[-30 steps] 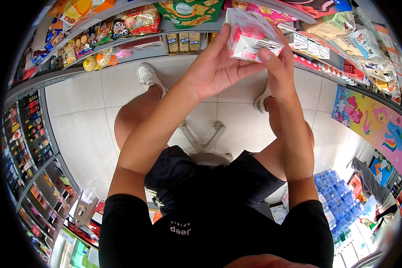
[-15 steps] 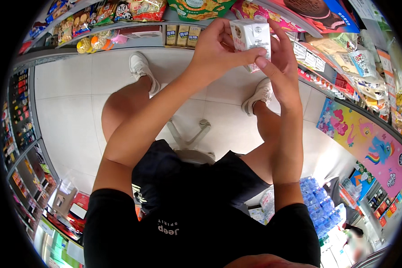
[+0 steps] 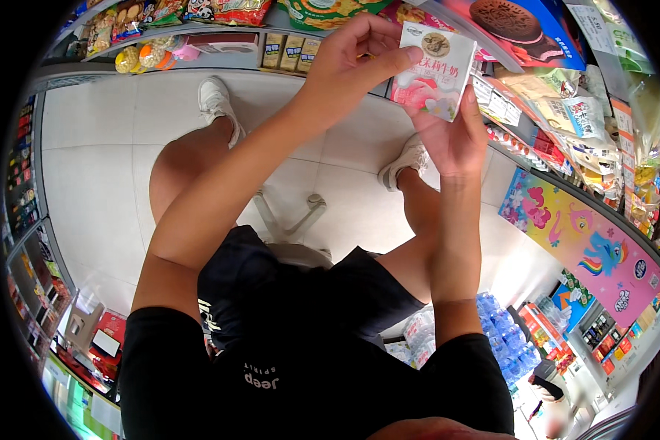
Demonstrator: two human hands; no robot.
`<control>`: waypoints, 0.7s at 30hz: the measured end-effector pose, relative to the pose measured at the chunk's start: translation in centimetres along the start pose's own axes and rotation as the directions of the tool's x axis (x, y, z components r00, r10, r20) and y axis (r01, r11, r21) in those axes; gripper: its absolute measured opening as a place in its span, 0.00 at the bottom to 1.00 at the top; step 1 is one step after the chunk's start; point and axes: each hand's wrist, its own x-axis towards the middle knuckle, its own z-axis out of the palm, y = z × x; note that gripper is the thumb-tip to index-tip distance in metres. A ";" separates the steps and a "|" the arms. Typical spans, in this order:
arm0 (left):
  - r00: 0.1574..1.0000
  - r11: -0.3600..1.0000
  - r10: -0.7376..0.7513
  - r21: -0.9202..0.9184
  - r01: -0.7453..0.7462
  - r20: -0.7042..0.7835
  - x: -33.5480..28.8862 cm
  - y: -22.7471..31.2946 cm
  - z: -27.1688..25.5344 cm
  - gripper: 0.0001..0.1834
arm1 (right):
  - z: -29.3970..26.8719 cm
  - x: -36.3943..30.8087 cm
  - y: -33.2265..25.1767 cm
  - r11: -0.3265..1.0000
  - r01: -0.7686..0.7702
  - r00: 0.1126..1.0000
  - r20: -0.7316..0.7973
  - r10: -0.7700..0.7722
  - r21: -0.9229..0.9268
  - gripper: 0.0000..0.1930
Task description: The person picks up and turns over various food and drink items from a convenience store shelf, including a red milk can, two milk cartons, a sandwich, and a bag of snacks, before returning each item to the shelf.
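I'm holding the box [image 3: 447, 67] near the shelf [image 3: 226, 61], now turned from narrow sides to printed front, so that face is showing plainly, my left hand [image 3: 353, 64] pinching one edge, my right hand [image 3: 451, 143] cradling the edge farther from the shelf.

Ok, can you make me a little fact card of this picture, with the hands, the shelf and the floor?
Held thing: small white and pink box, printed front toward the camera
Left hand: thumb on the box's front, near its left edge
Right hand: supporting the box at its lower right
Shelf ahead: green snack bag among other packets
Floor: pale tiles, white shoes on them
Lower right: blue bottles packed together
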 end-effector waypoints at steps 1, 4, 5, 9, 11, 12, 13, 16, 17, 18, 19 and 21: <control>1.000 1.000 0.021 0.008 -0.021 0.014 0.1 -0.1 0.1 0.19 | 0.0 -0.1 -0.1 1.000 0.015 1.000 0.016 -0.016 0.003 0.33; 0.992 0.996 -0.056 -0.077 0.048 -0.113 0.9 -0.3 1.7 0.20 | 0.3 -0.1 -0.6 0.999 0.047 0.998 0.033 -0.046 -0.022 0.32; 0.995 0.994 -0.064 -0.095 0.056 -0.075 1.0 -0.1 1.6 0.20 | 0.4 -0.3 -0.6 0.998 0.047 0.998 0.031 -0.045 -0.044 0.32; 0.959 0.959 -0.281 -0.029 0.281 0.027 0.0 1.4 0.1 0.21 | 0.8 0.0 -0.2 0.995 -0.056 0.998 -0.031 0.059 0.082 0.28; 0.963 0.963 -0.267 0.051 0.266 0.020 0.2 1.0 0.8 0.22 | 0.2 -0.1 -0.7 0.994 -0.111 0.991 -0.076 0.111 0.003 0.29; 0.962 0.962 -0.271 0.054 0.269 0.038 0.3 0.9 1.2 0.22 | -0.1 -0.3 -1.0 0.995 -0.095 0.992 -0.086 0.095 0.004 0.29; 0.961 0.961 -0.275 0.034 0.274 0.027 0.5 0.8 1.6 0.22 | -0.3 -0.4 -1.2 0.949 -0.049 0.996 -0.089 0.022 -0.312 0.29; 0.970 0.965 -0.234 0.135 0.224 0.065 0.7 0.0 1.2 0.24 | -0.1 -1.0 -2.0 0.768 -0.048 0.992 -0.117 -0.036 -0.639 0.31; 0.974 0.960 -0.192 0.231 0.160 0.123 0.8 -0.7 1.1 0.25 | -0.6 -1.4 -2.2 0.564 0.002 0.988 -0.087 -0.131 -0.826 0.32; 0.973 0.959 -0.193 0.236 0.159 0.128 0.7 -1.6 1.1 0.25 | -1.0 -1.6 -2.5 0.315 0.039 0.977 -0.030 -0.211 -0.948 0.32; 0.989 0.932 -0.101 0.358 0.055 0.111 0.5 -2.8 1.2 0.26 | -1.4 -1.7 -2.7 0.083 0.119 0.938 0.085 -0.337 -0.989 0.35; 0.992 0.820 0.043 0.563 -0.105 0.122 0.1 -3.9 1.8 0.29 | -1.9 -2.5 -3.1 0.165 0.100 0.949 0.045 -0.311 -0.981 0.34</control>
